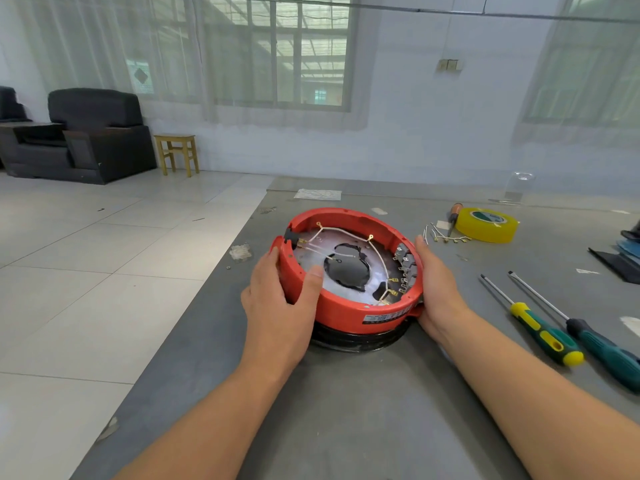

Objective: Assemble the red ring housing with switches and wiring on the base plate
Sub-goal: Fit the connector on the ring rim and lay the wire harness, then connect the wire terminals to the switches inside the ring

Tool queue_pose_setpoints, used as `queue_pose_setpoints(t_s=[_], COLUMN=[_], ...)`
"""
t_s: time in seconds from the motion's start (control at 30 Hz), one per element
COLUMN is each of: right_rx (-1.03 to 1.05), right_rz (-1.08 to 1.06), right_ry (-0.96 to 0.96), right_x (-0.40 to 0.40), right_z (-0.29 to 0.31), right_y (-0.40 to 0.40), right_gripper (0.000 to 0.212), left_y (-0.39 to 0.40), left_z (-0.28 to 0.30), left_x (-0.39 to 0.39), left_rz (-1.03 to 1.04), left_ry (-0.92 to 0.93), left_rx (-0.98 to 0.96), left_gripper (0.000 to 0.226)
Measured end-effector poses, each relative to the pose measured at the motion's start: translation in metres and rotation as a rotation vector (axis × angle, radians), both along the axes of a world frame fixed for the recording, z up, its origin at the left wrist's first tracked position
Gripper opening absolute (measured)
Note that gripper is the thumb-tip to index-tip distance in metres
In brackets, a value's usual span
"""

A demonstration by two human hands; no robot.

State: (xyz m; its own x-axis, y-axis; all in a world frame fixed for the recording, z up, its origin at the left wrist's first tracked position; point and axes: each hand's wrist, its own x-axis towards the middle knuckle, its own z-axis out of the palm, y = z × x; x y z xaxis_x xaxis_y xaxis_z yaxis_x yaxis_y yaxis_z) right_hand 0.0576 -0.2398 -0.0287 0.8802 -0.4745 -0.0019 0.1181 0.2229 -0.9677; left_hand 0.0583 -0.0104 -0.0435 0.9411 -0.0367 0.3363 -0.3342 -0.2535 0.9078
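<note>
While seated on black base plate [356, 339], red ring housing [349, 308]: left hand [277, 299] grips rim, thumb inside; right hand [438, 289] presses flat, fingers straight.

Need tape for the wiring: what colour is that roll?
Yellow; the tape roll shows best in the head view.

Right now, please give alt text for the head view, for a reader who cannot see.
Two hands, left and right, hold a red ring housing with white wiring on a grey table. Two screwdrivers and yellow tape lie to its right.
</note>
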Motion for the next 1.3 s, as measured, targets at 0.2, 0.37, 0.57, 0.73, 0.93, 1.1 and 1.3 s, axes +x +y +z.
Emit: queue_pose_setpoints(t_s=[0.2,0.37,0.57,0.73,0.93,1.1,1.3], right_rx=[0.001,0.055,0.139,0.101,0.042,-0.012,0.041], right_rz=[-0.105,-0.145,-0.327,-0.395,-0.263,0.108,0.293], right_ry=[-0.078,-0.058,-0.152,-0.198,-0.235,-0.104,-0.086], right_x=[-0.002,-0.005,-0.002,-0.008,-0.019,-0.032,-0.044], right_z=[-0.01,-0.009,-0.009,-0.012,-0.016,-0.011,-0.006], right_y=[0.012,0.011,0.028,0.054,0.056,0.019,0.011], right_gripper=[0.025,0.019,0.005,0.018,0.048,0.054,0.058], left_y=[-0.015,-0.02,-0.033,-0.041,-0.022,-0.002,-0.001], left_z=[0.007,0.008,0.014,0.007,0.002,0.004,0.006], left_x=[-0.012,-0.013,-0.028,-0.038,-0.015,0.001,0.004], left_rz=[-0.064,-0.023,-0.207,-0.407,-0.347,-0.413,-0.368], left_ry=[0.22,0.309,0.491,0.59,0.566,0.434,0.343], left_rx=[-0.361,-0.551,-0.846,-0.889,-0.879,-0.814,-0.834], left_gripper=[0.093,0.127,0.141,0.079,0.046,0.06,0.043])
